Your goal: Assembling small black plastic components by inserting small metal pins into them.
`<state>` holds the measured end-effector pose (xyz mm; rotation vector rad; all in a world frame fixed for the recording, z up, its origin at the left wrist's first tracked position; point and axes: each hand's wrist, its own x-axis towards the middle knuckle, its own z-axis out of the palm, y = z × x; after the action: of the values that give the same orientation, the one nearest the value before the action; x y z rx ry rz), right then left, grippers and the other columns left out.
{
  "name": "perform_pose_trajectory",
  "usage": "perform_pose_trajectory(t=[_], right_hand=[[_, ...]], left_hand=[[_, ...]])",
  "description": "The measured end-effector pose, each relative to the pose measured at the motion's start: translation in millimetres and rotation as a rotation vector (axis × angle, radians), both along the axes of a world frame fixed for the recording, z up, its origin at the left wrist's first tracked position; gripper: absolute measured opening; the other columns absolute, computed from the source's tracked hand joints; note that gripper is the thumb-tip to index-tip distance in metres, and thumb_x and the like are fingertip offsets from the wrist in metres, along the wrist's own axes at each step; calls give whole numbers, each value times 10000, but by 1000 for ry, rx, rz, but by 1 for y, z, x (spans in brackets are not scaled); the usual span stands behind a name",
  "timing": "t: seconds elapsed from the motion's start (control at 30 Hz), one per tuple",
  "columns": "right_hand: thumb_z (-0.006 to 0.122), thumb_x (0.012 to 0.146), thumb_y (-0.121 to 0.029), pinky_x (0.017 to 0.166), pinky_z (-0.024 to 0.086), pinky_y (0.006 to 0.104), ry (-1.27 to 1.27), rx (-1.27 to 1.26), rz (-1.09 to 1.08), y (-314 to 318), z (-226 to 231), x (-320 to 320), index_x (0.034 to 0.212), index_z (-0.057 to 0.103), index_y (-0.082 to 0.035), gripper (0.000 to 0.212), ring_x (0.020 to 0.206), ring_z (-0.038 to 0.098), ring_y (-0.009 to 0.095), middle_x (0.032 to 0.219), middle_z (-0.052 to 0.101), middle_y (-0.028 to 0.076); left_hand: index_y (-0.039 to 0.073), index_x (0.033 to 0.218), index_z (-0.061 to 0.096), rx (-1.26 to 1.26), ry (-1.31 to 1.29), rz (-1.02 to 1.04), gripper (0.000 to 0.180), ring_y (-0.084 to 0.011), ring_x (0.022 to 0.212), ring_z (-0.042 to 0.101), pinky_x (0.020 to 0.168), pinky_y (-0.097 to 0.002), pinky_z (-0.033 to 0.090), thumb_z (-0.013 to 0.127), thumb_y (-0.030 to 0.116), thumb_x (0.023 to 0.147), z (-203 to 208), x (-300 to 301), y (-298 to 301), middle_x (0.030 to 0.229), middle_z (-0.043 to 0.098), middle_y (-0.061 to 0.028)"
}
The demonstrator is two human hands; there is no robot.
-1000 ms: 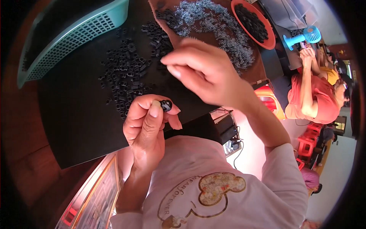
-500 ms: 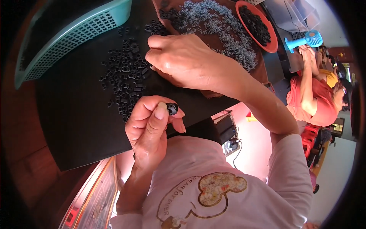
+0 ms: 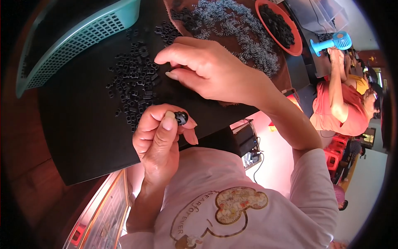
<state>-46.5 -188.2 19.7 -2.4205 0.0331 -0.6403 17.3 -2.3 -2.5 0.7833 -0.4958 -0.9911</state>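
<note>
My left hand pinches a black plastic cord lock between thumb and fingers, its end with holes facing right. Just above it, my right hand hovers over the table with thumb and forefinger apart and nothing visible between them. Beyond my left hand lies a loose pile of small black plastic pieces. Farther off, many small metal springs are spread on a brown cloth. Some black pieces at the cloth's left edge are partly hidden by my right hand.
A green perforated basket stands at the far left of the black table. An orange bowl of black pieces sits at the far right. Beyond it, a person in a red top sits near a blue handheld fan.
My right hand has gone from closed fingers to thumb and forefinger apart, shifting slightly right. My left hand, still pinching the cord lock, has moved slightly left.
</note>
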Motion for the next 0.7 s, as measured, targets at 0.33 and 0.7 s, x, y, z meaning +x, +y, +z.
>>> perform_pose_trajectory(t=[0.33,0.7], right_hand=[[648,920,-84,485,425,186,277,879,-34,13,36,-30,966,649,-7,90,622,602,42,805,661,24],[666,892,-46,611,423,175,107,746,18,24,28,-43,958,638,-22,75,742,550,11,851,619,-15]], left_hand=[[-6,1002,567,15,10,31,225,-148,623,585,591,-271,500,492,205,1018,-1,1,0,866,647,-135],[6,985,563,-7,-14,38,236,-142,629,584,592,-271,509,475,221,1026,-4,1,-1,879,644,-126]])
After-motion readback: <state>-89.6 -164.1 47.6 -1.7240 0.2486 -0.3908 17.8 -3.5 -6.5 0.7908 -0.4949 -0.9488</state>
